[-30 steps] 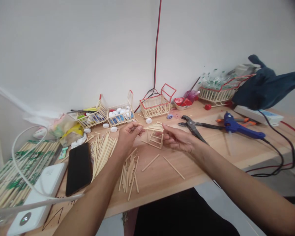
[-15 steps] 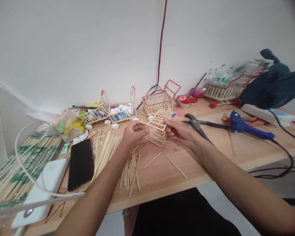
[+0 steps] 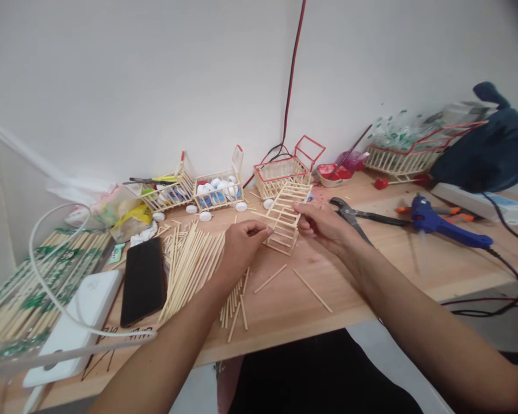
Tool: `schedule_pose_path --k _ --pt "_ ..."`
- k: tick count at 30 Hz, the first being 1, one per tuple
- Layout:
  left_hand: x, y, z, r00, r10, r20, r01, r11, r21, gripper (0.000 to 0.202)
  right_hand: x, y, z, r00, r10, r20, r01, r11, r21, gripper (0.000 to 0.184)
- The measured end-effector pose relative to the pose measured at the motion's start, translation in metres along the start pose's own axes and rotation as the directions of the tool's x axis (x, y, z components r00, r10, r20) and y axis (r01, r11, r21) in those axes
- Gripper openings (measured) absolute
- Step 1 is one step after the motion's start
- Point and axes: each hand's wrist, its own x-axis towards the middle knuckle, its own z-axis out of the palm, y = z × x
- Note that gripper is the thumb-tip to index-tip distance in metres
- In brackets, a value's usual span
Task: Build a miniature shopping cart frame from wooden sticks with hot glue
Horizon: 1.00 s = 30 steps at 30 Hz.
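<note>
A small ladder-like frame of thin wooden sticks (image 3: 287,215) stands tilted on the wooden table (image 3: 371,270), near its middle. My right hand (image 3: 323,224) pinches the frame's right side. My left hand (image 3: 242,247) is curled with its fingertips closed at the frame's left side, on a thin stick that juts out toward it. Short cut sticks (image 3: 235,299) lie under my left wrist, and a fan of long sticks (image 3: 190,264) lies just left of it.
A black phone (image 3: 143,280) and white device (image 3: 75,319) with a cable lie left. Stick baskets (image 3: 216,187) and a red-rimmed one (image 3: 285,172) line the wall. Pliers (image 3: 349,213), a blue glue gun (image 3: 444,224) and dark cloth (image 3: 487,152) sit right.
The stick frame has been lifted and tilted up, from lying low between my hands to leaning toward the wall. Both hands shifted slightly right and closer to the frame.
</note>
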Motion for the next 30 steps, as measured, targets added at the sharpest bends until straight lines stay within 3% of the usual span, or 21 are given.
schedule_pose_path --k 7,17,30 --pt "-0.009 0.01 0.007 0.997 -0.045 -0.06 0.048 0.998 0.037 0.01 0.004 0.0 -0.004 1.0 -0.018 0.01 0.018 1.0 -0.013 0.038" --pt "-0.016 0.018 0.012 0.994 -0.109 -0.017 0.11 0.993 0.034 0.014 0.006 -0.003 -0.014 0.995 -0.025 0.098 0.025 1.0 0.003 0.037" --pt "-0.014 0.01 0.01 0.999 -0.041 0.01 0.04 0.997 0.067 0.013 0.015 -0.004 -0.02 0.986 0.043 0.164 -0.033 0.998 -0.061 0.042"
